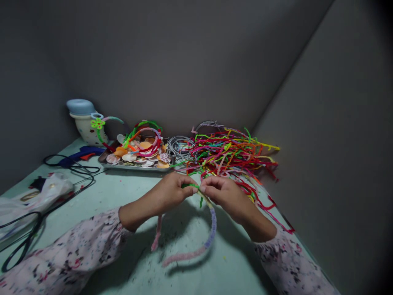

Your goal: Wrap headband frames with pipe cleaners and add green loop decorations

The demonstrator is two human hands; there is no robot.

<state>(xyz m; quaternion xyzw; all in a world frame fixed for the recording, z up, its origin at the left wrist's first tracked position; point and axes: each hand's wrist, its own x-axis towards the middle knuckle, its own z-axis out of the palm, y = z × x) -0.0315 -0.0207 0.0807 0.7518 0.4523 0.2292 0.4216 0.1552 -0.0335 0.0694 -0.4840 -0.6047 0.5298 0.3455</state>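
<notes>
My left hand [172, 189] pinches a green pipe cleaner [201, 201] between thumb and fingers; a short end of it hangs down between the two hands. My right hand [225, 196] is closed close beside it, fingertips nearly meeting the left ones, at the same spot on the work. From there a curved strip wrapped in pipe cleaner [213, 227] bends down over the table, yellowish at the top, purple in the middle and pink at its lower end. Below my left hand dangles another pink fuzzy end [157, 234]. Which fingers press on which strand is hidden.
Behind my hands stands a metal tray [135, 167] of seashells and wrapped hoops. To its right are coiled grey wire [180, 147] and a heap of coloured pipe cleaners [227, 153]. At left are a lidded cup [84, 123], a blue tool [81, 155], a black cable [37, 223] and a plastic bag [57, 186].
</notes>
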